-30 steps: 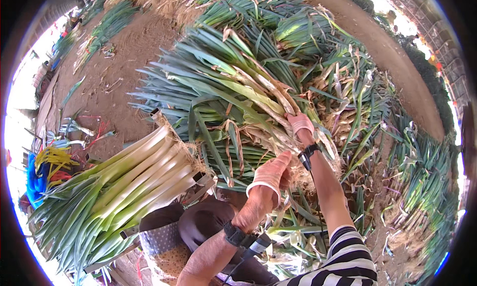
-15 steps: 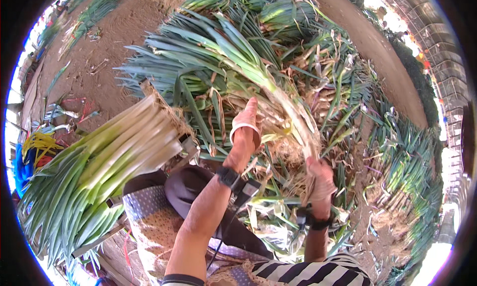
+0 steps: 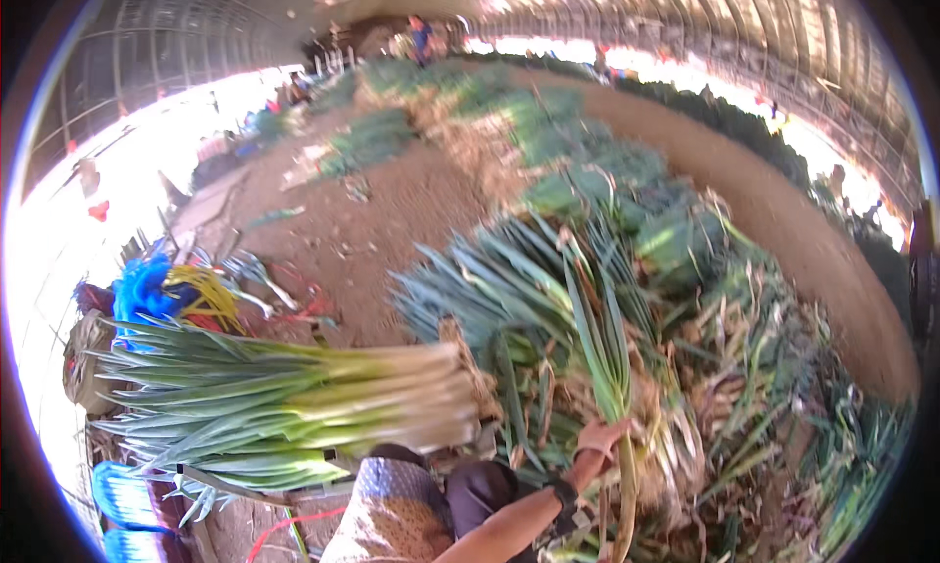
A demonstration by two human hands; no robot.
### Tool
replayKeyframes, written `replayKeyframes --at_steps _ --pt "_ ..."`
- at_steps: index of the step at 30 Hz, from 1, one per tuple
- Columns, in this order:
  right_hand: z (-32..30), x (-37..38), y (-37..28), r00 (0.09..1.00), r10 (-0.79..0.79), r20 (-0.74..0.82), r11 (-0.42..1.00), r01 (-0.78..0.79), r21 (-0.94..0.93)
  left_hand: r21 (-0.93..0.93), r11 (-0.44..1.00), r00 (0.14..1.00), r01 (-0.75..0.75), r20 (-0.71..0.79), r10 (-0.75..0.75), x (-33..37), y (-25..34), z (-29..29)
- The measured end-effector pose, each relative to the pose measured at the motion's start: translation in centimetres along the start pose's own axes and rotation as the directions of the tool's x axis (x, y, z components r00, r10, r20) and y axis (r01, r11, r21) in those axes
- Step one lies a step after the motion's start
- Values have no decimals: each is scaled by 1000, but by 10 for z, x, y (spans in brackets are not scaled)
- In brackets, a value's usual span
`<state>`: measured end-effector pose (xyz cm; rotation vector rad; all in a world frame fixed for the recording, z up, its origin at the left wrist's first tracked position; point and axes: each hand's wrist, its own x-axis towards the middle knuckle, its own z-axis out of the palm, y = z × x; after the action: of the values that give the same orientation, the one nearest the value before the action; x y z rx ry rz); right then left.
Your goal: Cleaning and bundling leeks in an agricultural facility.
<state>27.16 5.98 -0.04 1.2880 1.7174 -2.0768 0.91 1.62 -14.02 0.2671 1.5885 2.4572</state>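
Observation:
My left hand [image 3: 600,438] is closed round a leek [image 3: 628,485] that stands nearly upright in front of me, green leaves up and pale stalk down. A pale band wraps the hand, and a dark watch [image 3: 565,497] is on the wrist. My right hand is out of the picture. Just beyond the held leek lies a heap of untrimmed leeks [image 3: 499,279] with dry outer leaves and pale roots. To my left, a thick pile of cleaned leeks [image 3: 323,392] rests on a low rack [image 3: 245,491], white ends towards me.
Blue and yellow ties [image 3: 149,287] lie at the left, and a blue slatted thing [image 3: 132,494] sits below them. More leek bundles [image 3: 372,137] run back along the dirt floor [image 3: 372,220]. Far off, a person [image 3: 419,39] stands under the arched roof.
My view has lifted and swung left. My left hand, earlier free with a finger stretched out, now grips the leek stalk. My right hand, which held a leek's lower end, has left the picture.

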Motion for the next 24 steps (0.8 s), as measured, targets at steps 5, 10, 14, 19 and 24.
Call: replayKeyframes --at_steps 5,10,14,19,24 --pt "-4 27 23 981 -188 41 969 192 -154 -534 834 989 136 19 -149 6 12 4" --pt "-4 41 33 975 -197 104 972 208 -110 -392 847 911 359 -50 -410 31 -22 -5" --pt "-2 54 47 958 -207 196 971 226 -78 -533 838 992 117 98 -76 40 -69 -33" --pt "-5 79 70 961 -219 172 972 229 -43 -447 894 996 29 88 12 23 -22 -2" --pt "18 89 43 990 -102 -94 989 110 94 12 971 953 241 -194 -234 23 51 28"
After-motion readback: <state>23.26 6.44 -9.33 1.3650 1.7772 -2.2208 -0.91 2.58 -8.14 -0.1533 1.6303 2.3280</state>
